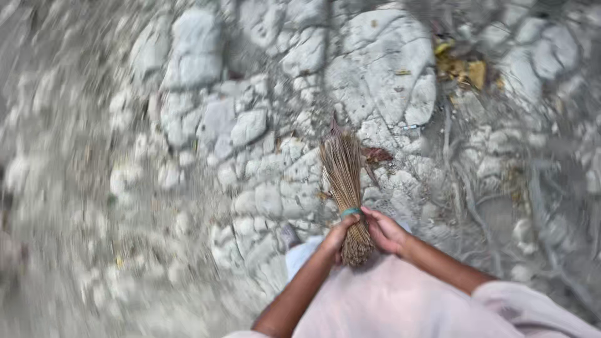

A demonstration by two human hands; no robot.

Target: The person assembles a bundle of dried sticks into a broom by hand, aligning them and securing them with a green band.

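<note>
A bundle of thin brown sticks, a hand broom [344,181], is tied with a teal band near its lower end. It points away from me over rocky ground. My left hand [339,236] grips the bundle's thick end from the left. Fingers of my right hand [385,230] close on the same end from the right, just below the band. Pale sleeves and clothing fill the bottom of the view.
Cracked pale grey rock [375,75] lies under the broom. Yellow-brown dry leaves [463,69] gather at the upper right, and a reddish leaf [375,154] lies beside the broom tip. Thin roots [476,213] cross the ground on the right. The left side is blurred gravel.
</note>
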